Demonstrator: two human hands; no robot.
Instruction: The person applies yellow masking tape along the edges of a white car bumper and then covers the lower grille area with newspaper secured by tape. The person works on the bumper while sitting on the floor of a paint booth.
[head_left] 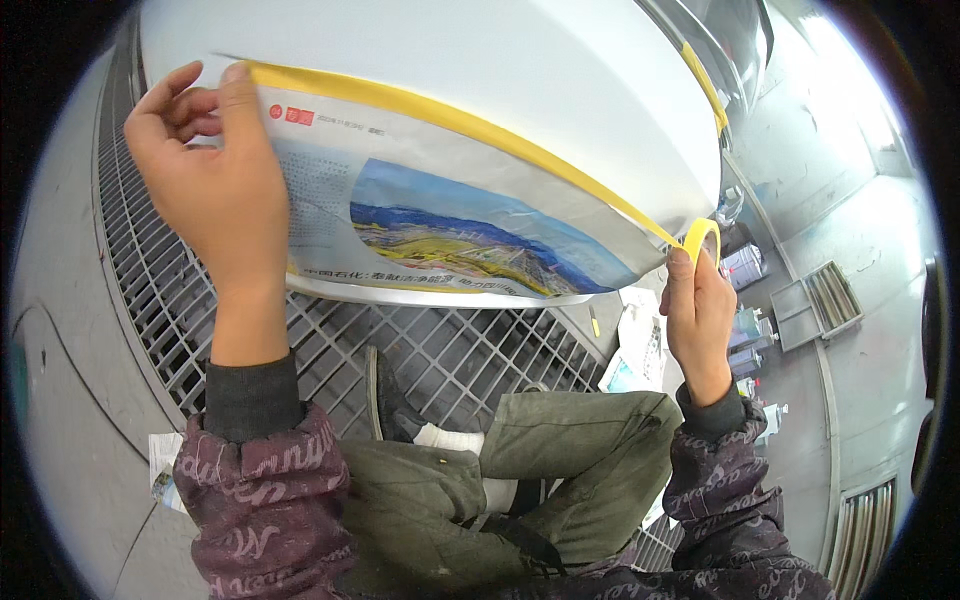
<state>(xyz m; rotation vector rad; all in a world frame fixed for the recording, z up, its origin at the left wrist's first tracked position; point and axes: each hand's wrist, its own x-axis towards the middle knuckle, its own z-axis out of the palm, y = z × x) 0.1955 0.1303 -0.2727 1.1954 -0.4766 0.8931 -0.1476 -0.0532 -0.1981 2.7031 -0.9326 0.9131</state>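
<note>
A large white curved panel (440,50) fills the upper middle. Across its lower part lies a sheet of printed newspaper (320,190) with a landscape picture, edged along the top by a strip of yellow masking tape (480,135). My left hand (215,170) is at the strip's left end; its thumb presses on the tape and its fingers are curled. At the far right end my right hand (700,315) grips a roll of yellow masking tape (704,240), from which the strip runs taut to the left.
Beneath me is a metal floor grating (440,345). Newspaper sheets lie to the right (637,345) and left (165,470). Several cans and bottles (745,265) stand along the right, near a metal-framed filter panel (815,305). My crossed legs (570,440) are close below the panel.
</note>
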